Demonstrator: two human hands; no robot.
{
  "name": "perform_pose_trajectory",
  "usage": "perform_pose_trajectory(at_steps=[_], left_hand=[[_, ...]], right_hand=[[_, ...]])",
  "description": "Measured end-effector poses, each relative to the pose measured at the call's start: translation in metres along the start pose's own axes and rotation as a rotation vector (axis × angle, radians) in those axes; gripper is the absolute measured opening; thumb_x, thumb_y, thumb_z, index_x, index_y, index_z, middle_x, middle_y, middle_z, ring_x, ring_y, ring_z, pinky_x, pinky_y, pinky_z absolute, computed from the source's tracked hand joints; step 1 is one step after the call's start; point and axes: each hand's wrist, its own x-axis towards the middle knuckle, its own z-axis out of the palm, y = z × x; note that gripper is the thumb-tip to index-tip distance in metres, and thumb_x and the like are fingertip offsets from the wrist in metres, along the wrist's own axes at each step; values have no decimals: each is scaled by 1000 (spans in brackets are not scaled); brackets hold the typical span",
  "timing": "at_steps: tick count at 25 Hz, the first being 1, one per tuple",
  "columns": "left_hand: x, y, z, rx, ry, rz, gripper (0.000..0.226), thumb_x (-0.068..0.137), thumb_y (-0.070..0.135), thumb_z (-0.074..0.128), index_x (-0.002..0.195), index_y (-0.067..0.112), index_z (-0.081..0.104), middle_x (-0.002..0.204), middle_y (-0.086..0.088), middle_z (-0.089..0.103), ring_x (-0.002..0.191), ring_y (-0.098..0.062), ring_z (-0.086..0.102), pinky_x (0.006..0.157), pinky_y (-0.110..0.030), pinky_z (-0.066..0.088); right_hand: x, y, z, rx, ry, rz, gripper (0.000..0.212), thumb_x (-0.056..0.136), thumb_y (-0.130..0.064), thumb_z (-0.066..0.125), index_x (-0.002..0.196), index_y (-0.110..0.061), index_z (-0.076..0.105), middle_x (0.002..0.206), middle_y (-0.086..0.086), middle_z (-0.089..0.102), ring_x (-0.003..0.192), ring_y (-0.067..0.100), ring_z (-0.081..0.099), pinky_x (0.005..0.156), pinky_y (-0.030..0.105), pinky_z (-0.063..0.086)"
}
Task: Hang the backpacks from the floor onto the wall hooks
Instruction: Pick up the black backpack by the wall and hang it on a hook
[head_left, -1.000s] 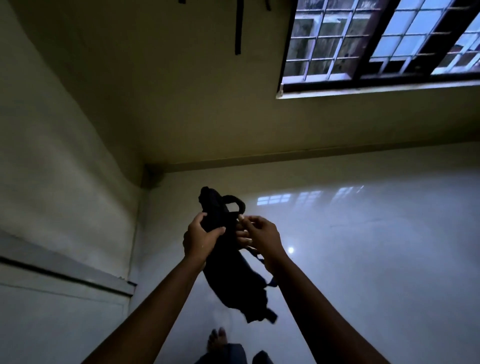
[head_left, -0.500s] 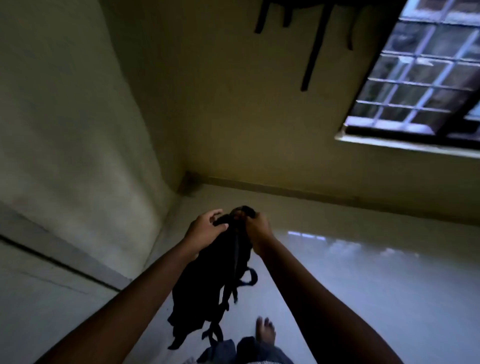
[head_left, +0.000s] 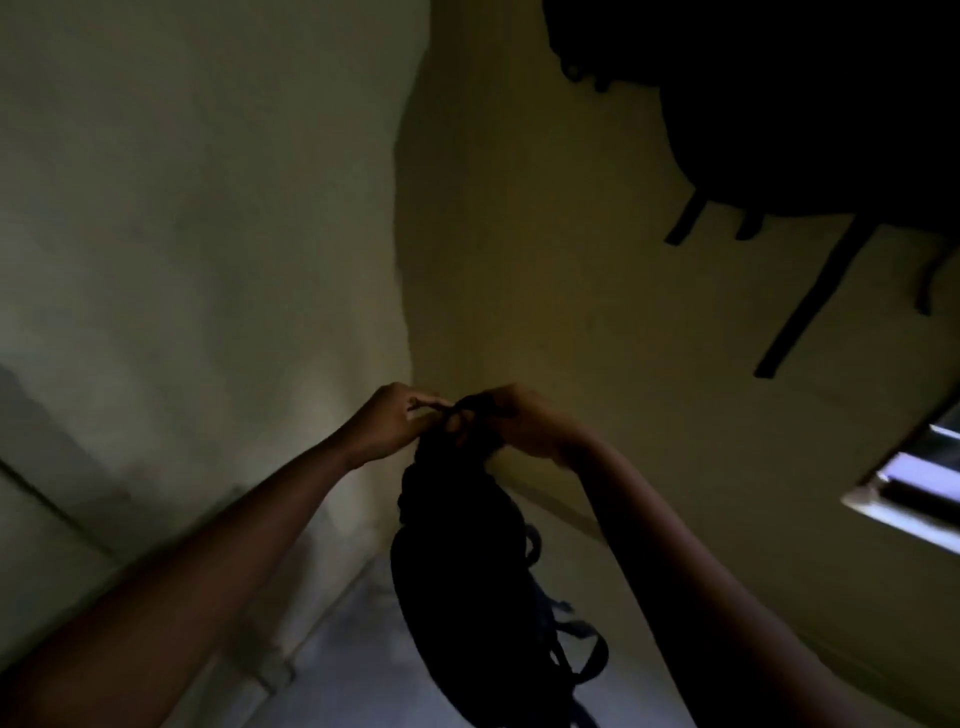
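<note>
Both hands hold a black backpack (head_left: 467, 587) by its top, up in the air near the room corner. Left hand (head_left: 387, 423) & right hand (head_left: 524, 423) pinch the top loop. Bag hangs down btwn the arms. Another dark bag (head_left: 810, 109) hangs on the wall (head_left: 545, 270), top right.

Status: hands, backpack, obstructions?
Left hand, right hand both grip top of black backpack. It hangs clear of floor, not yet hooked. Dark bag on wall up right; no hook visible.

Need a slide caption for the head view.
Left hand and right hand grip a black backpack by its top, below another hanging bag.
</note>
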Motion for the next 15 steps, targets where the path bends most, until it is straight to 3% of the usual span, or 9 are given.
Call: perform_pose_trajectory(at_steps=[2,3,5,9,15], left_hand=[[33,14,-12,-152,66,10,23,88,6,59,109,5,69,94,10,74,81,14,64,74,-4,47],[49,22,-17,-236,102,24,21,87,5,59,105,8,70,79,21,74,71,17,63,71,-6,48],[84,37,-28,-393,195,46,18,87,9,60,100,12,71,64,27,71,64,14,64,68,-10,51],[158,70,-67,-559,435,95,18,86,13,61,103,15,68,73,15,68,59,9,64,61,-5,51],[247,117,-125,-604,576,205,19,83,15,66,100,8,71,74,9,66,68,-5,61,58,-7,52]], right_hand=[[20,-16,-39,-53,14,-43,26,95,-10,46,111,-8,67,102,13,70,85,14,62,62,9,49],[31,-21,-57,-55,38,-55,23,95,-15,48,104,-12,69,100,12,72,83,15,65,64,13,51],[58,-34,-93,-17,132,-54,18,93,-19,53,91,-12,70,91,9,74,75,14,67,67,20,55],[107,-51,-145,191,396,-72,17,86,-23,65,87,-8,72,73,-1,70,63,6,65,62,19,53],[168,-79,-192,538,648,-290,14,89,-17,61,86,-20,73,78,-3,74,68,7,69,60,17,55]])
